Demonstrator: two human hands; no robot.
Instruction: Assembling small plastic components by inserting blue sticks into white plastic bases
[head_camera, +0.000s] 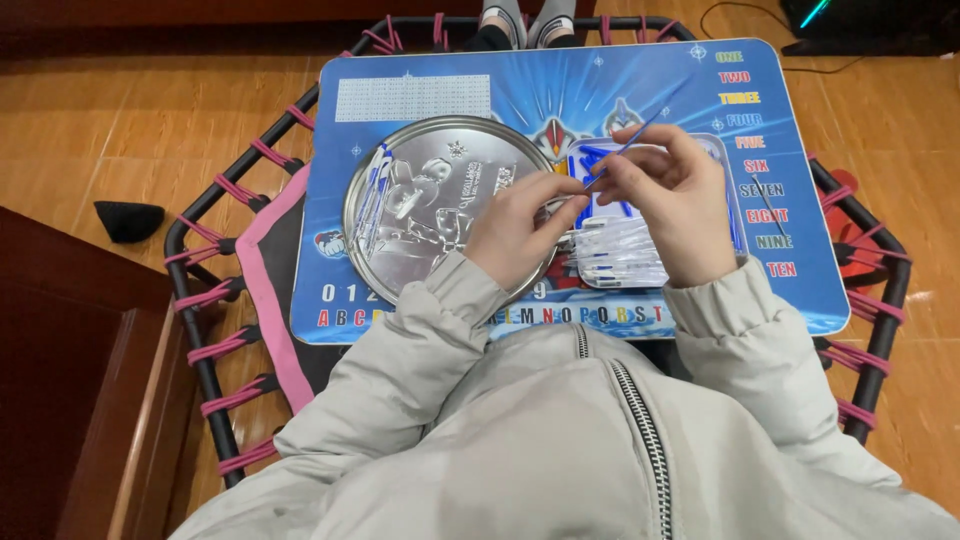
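Both hands — left hand (522, 225), right hand (676, 200) — pinching blue pen refill (628, 138)

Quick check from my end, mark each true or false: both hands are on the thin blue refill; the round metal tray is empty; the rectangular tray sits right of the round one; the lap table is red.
1. Both the left hand and the right hand pinch the thin blue refill. True.
2. The round metal tray is empty. False: a few pens lie at its left edge.
3. The rectangular tray sits right of the round one. True.
4. The lap table is red. False: it is blue.
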